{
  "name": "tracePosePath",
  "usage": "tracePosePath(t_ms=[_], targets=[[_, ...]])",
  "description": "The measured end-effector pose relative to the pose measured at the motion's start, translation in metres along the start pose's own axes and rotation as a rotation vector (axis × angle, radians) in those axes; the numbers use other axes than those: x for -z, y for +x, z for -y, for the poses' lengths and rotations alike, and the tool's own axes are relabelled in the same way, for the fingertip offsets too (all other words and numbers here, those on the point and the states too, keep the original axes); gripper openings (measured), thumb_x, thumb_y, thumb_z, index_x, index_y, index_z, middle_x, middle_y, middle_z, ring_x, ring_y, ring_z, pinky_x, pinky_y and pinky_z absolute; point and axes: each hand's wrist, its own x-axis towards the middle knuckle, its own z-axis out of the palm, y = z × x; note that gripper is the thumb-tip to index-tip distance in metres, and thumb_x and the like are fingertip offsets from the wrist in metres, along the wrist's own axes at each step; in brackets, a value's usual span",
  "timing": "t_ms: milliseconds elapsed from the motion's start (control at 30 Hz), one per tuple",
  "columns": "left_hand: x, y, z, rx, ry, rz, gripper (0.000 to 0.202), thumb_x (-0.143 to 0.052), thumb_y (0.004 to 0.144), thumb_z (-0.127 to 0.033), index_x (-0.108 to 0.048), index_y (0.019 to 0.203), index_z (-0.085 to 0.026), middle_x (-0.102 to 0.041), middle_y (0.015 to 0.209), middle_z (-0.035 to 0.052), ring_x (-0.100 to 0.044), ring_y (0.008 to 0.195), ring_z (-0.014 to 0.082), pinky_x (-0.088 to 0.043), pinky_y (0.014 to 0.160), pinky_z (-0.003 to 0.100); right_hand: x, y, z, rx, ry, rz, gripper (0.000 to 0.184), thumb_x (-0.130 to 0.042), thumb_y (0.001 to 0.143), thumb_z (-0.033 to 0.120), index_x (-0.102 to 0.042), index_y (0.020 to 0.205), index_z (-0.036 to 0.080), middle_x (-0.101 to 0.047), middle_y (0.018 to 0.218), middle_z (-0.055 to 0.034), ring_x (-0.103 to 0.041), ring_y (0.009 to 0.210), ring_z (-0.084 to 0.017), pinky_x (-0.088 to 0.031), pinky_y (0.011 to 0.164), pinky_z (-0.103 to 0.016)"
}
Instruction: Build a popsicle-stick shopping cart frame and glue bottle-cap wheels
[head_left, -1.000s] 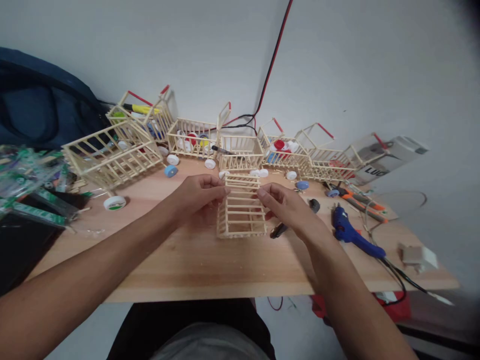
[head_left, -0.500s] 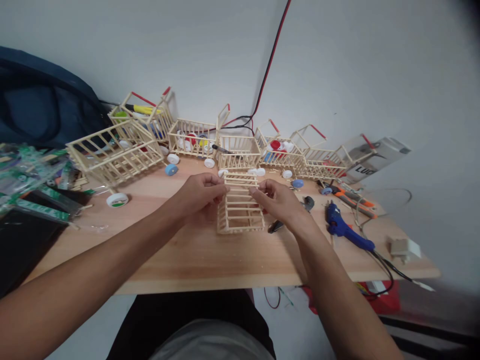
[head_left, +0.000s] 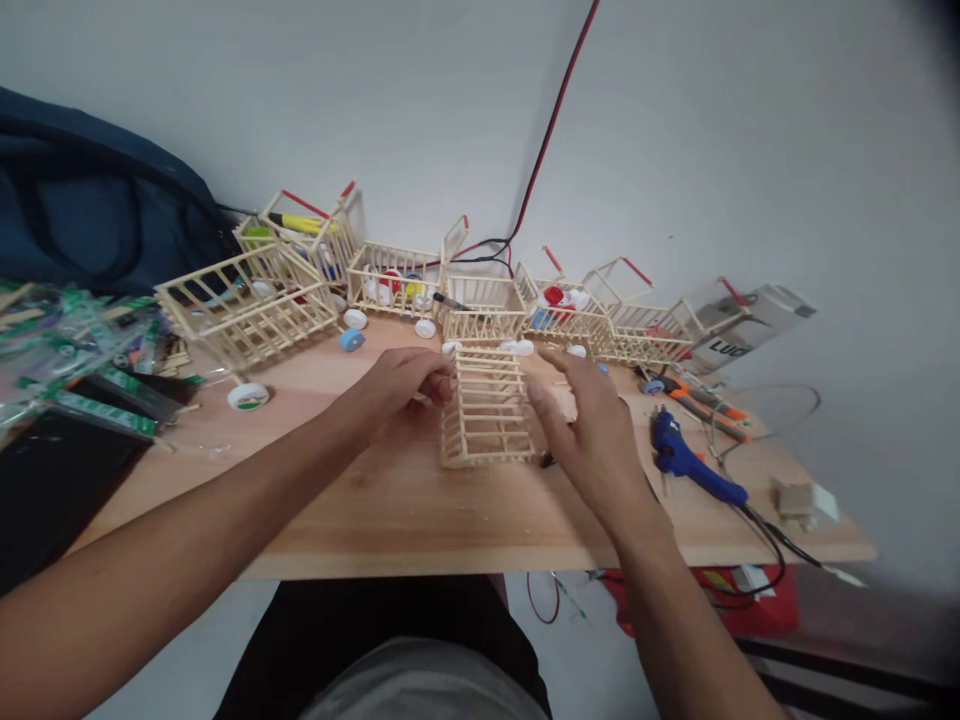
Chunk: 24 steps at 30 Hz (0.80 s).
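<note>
A small basket frame of pale wooden sticks (head_left: pixel 487 410) stands on the wooden table (head_left: pixel 390 510) in front of me. My left hand (head_left: pixel 401 385) pinches its upper left rim with thumb and fingertips. My right hand (head_left: pixel 589 425) hovers just to the right of the frame, fingers stretched out and apart, holding nothing. A dark tool lies on the table under that hand, mostly hidden.
Several finished stick carts with red handles (head_left: pixel 480 300) line the back of the table, some holding bottle caps. A larger stick cart (head_left: pixel 251 305) stands at left beside green packets (head_left: pixel 67 370). A blue glue gun (head_left: pixel 686 460) and orange pliers (head_left: pixel 694 395) lie at right.
My right hand has let go of the frame's right rim and opened, moving slightly right and toward me. The left hand keeps its pinch on the frame.
</note>
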Motion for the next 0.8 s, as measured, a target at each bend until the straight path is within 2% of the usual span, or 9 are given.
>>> tracePosePath(t_ms=[100, 233, 333, 567, 800], targets=[[0.0, 0.0, 0.0, 0.011, -0.02, -0.006, 0.017, -0.056, 0.075, -0.031, -0.061, 0.076, -0.015, -0.061, 0.064, 0.0023, -0.055, 0.061, 0.0131, -0.038, 0.051, 0.023, -0.001, -0.015, 0.021, 0.177, -0.207, 0.061, 0.048, -0.043, 0.097, 0.036, -0.046, 0.14, 0.016, -0.043, 0.15, -0.015, -0.032, 0.141, -0.03, -0.03, 0.111, -0.053], [0.0, 0.0, 0.001, 0.009, -0.018, -0.003, 0.015, -0.054, 0.077, -0.029, -0.061, 0.077, -0.015, -0.061, 0.064, 0.0027, -0.056, 0.062, 0.0136, -0.039, 0.053, 0.023, -0.013, -0.025, 0.037, 0.224, -0.364, 0.183, 0.05, -0.039, 0.098, 0.037, -0.042, 0.145, 0.019, -0.031, 0.158, -0.0092, -0.016, 0.148, -0.031, -0.024, 0.113, -0.056], [0.001, 0.0, 0.001, 0.009, -0.007, 0.004, 0.014, -0.054, 0.078, -0.028, -0.06, 0.075, -0.016, -0.061, 0.063, 0.0027, -0.056, 0.062, 0.0135, -0.039, 0.053, 0.023, -0.019, -0.026, 0.038, 0.222, -0.409, 0.233, 0.052, -0.037, 0.098, 0.039, -0.041, 0.146, 0.018, -0.031, 0.158, -0.0083, -0.014, 0.149, -0.03, -0.021, 0.114, -0.058], [0.003, -0.002, 0.0, -0.027, -0.008, 0.009, 0.015, -0.054, 0.08, -0.028, -0.06, 0.073, -0.016, -0.061, 0.065, 0.003, -0.056, 0.063, 0.0138, -0.039, 0.054, 0.024, -0.023, -0.025, 0.042, 0.219, -0.413, 0.257, 0.054, -0.035, 0.099, 0.04, -0.039, 0.147, 0.017, -0.032, 0.158, -0.0066, -0.014, 0.148, -0.032, -0.018, 0.113, -0.06], [0.003, -0.003, 0.001, -0.088, 0.023, 0.025, 0.019, -0.06, 0.078, -0.032, -0.059, 0.068, -0.016, -0.062, 0.067, 0.0022, -0.055, 0.066, 0.0129, -0.039, 0.055, 0.022, -0.023, -0.025, 0.043, 0.209, -0.413, 0.283, 0.061, -0.035, 0.098, 0.044, -0.03, 0.152, 0.016, -0.029, 0.159, -0.0075, -0.01, 0.149, -0.033, -0.016, 0.113, -0.064]])
